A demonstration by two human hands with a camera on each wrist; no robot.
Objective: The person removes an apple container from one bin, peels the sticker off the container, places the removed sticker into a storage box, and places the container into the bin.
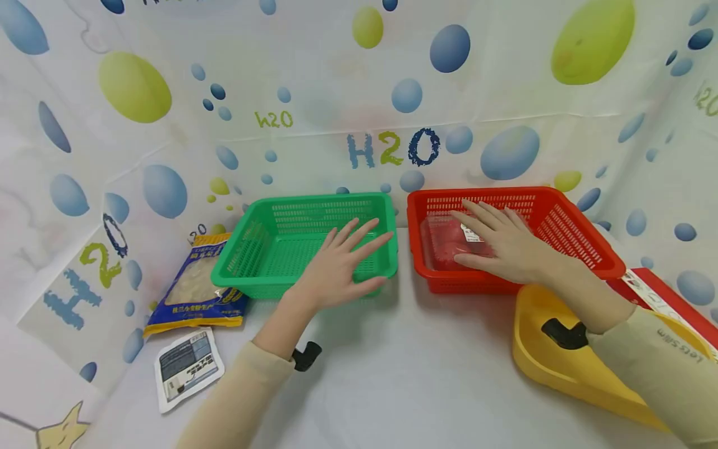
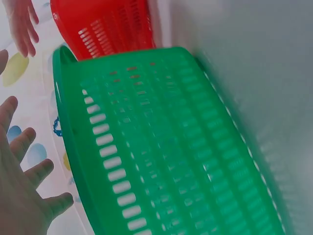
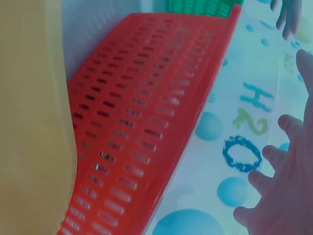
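My left hand hovers over the front right part of a green basket, fingers straight and spread, holding nothing. My right hand is held above a red basket, also with straight, spread fingers and nothing in it. Inside the red basket lies a clear plastic package with a white label, partly hidden by the right hand. No contents show in the visible part of the green basket. In the left wrist view the left hand appears beside the green basket's rim.
At the left lie a blue and yellow bag and a white pouch with a dark printed panel. A yellow bin stands at the right under the right forearm. Behind it is a red and white item. Patterned cloth hangs behind the baskets.
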